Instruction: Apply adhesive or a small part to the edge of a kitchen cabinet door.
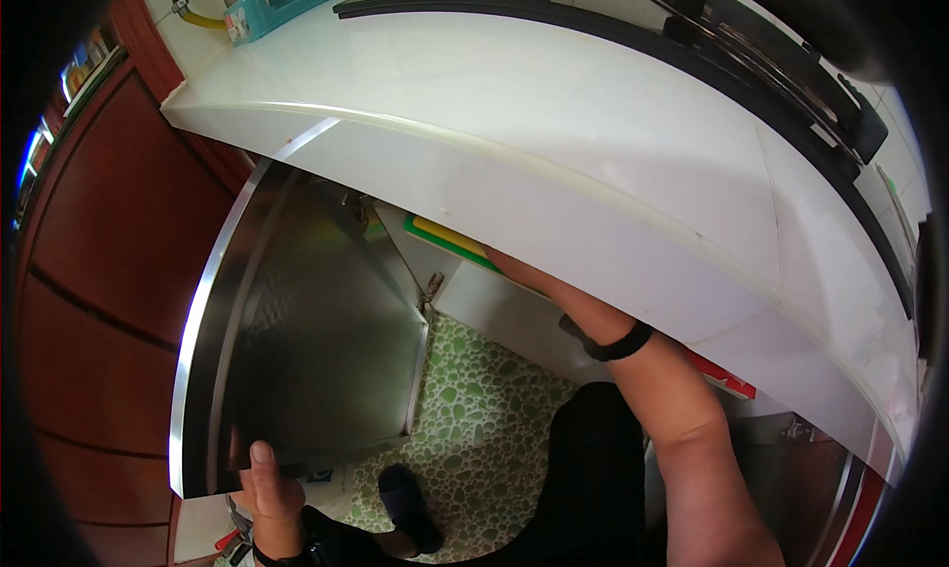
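At the lower left, my left hand (272,500) grips the free bottom corner of an open cabinet door (316,320). The thumb lies on its shiny dark inner face, and the fingers are behind the edge. My right forearm (578,308), with a black band (623,344) near the elbow, reaches under the white countertop (474,83) into the cabinet. The counter's front edge hides my right hand, so its fingers and anything in them do not show. Beside the wrist lies a flat yellow and green item (450,239) on the white cabinet shelf (504,305).
Black stove parts (761,63) stand along the counter's back right. A turquoise holder (287,3) is at the back left. Dark red cabinet panels (119,270) line the left side. Below is a green pebble-patterned floor (465,389) with my slippered foot (403,498). A red item (722,374) shows under the counter.
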A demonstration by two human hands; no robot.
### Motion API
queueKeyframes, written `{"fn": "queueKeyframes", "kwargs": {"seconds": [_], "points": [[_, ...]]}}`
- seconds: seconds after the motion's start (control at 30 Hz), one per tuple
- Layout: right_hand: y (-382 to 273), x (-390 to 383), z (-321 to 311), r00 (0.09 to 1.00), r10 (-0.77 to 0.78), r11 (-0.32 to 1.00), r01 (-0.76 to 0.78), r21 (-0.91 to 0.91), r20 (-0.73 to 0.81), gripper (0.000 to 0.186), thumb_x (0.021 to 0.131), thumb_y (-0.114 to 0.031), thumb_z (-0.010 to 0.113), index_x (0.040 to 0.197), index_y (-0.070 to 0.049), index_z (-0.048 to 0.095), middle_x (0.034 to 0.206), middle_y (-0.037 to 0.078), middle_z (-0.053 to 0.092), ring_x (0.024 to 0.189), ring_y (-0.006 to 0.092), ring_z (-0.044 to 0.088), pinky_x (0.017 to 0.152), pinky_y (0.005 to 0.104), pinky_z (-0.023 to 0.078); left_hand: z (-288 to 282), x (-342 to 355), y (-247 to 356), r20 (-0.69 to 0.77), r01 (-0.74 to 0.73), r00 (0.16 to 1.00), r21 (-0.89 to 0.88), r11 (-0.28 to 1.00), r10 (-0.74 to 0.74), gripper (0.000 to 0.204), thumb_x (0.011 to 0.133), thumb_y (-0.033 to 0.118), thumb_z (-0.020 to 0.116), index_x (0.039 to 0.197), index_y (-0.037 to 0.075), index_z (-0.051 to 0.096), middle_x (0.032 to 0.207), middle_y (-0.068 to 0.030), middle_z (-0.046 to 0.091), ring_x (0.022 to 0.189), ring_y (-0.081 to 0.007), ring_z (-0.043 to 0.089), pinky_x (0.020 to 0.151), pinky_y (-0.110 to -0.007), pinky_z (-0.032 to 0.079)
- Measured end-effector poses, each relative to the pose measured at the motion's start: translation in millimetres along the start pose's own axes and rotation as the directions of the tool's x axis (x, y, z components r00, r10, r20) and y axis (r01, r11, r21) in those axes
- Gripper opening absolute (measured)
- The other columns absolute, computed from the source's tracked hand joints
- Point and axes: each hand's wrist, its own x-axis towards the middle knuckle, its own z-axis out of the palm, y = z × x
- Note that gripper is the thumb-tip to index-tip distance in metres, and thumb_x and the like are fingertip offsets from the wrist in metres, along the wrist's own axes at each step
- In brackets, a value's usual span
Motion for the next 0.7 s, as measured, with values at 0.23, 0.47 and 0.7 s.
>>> {"fn": "queueKeyframes", "kwargs": {"seconds": [0.23, 0.47, 0.7], "points": [[-0.7, 0.5, -3.2, 1.0, 0.006, 1.0, -0.007, 0.019, 0.03, 0.02, 0.095, -0.015, 0.063, 0.11, -0.002, 0.062, 0.09, 0.01, 0.066, 0.069, 0.0203, 0.063, 0.065, 0.0343, 0.053, 1.0, 4.0, 2.6, 0.03, -0.04, 0.999, 0.117, 0.992, 0.037, 0.058, 0.096, 0.033, 0.059, 0.141, -0.003, 0.051, 0.143, -0.0177, 0.051, 0.129, -0.0279, 0.049, 0.111, -0.042, 0.036], [-7.1, -3.7, -2.4, 0.999, 0.0, 0.996, -0.005, 0.09, 0.053, 0.02, 0.095, -0.016, 0.063, 0.109, -0.002, 0.062, 0.089, 0.01, 0.065, 0.069, 0.0199, 0.062, 0.065, 0.0342, 0.052, -2.0, 0.2, 2.0, 0.04, -0.026, 0.999, 0.122, 0.992, 0.021, 0.056, 0.095, 0.033, 0.06, 0.137, -0.004, 0.054, 0.141, -0.0168, 0.053, 0.128, -0.0272, 0.049, 0.111, -0.042, 0.036], [12.8, -31.9, -31.8, 0.983, 0.021, 0.97, -0.064, 0.234, 0.181, 0.019, 0.095, -0.016, 0.064, 0.108, -0.002, 0.062, 0.088, 0.01, 0.065, 0.069, 0.0194, 0.061, 0.065, 0.034, 0.052, 2.7, -0.3, -1.9, 0.023, -0.02, 1.0, 0.056, 0.998, 0.019, 0.056, 0.094, 0.033, 0.06, 0.137, -0.002, 0.055, 0.141, -0.0164, 0.053, 0.128, -0.0275, 0.048, 0.111, -0.043, 0.035]]}}
